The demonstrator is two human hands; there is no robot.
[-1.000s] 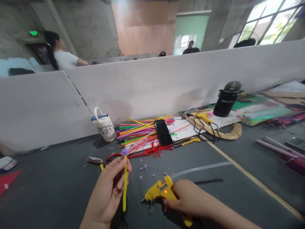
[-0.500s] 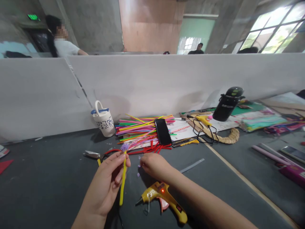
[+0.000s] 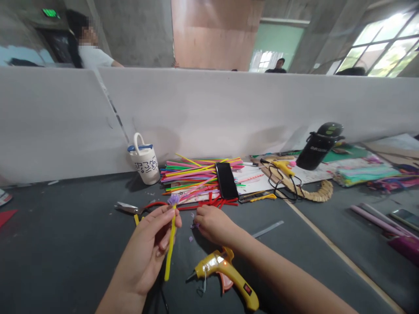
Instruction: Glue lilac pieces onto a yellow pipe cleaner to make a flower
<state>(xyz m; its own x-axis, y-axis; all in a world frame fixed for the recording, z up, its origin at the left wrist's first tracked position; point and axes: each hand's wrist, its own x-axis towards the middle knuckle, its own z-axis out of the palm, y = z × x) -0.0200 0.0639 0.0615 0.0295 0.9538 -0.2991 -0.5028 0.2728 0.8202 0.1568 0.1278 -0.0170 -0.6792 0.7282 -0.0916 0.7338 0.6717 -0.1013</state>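
Note:
My left hand (image 3: 147,253) is closed round a yellow pipe cleaner (image 3: 169,255) held upright, with a small purple tuft (image 3: 172,199) at its top. My right hand (image 3: 212,223) rests knuckles-up on the dark table, fingers curled over small purple scraps (image 3: 195,225); what they pinch is hidden. A yellow glue gun (image 3: 224,274) lies on the table just below my right wrist, its red light on.
Scissors (image 3: 131,208) with red handles lie left of the tuft. Behind are a pile of coloured pipe cleaners (image 3: 193,174), a black phone (image 3: 226,180), a white mug (image 3: 144,160), a second glue gun (image 3: 283,166), a black bottle (image 3: 319,146) and a white partition (image 3: 209,109). People stand beyond it.
My right hand let go of the glue gun, left it lying on the table, and moved up to the purple scraps. My left hand kept holding the pipe cleaner.

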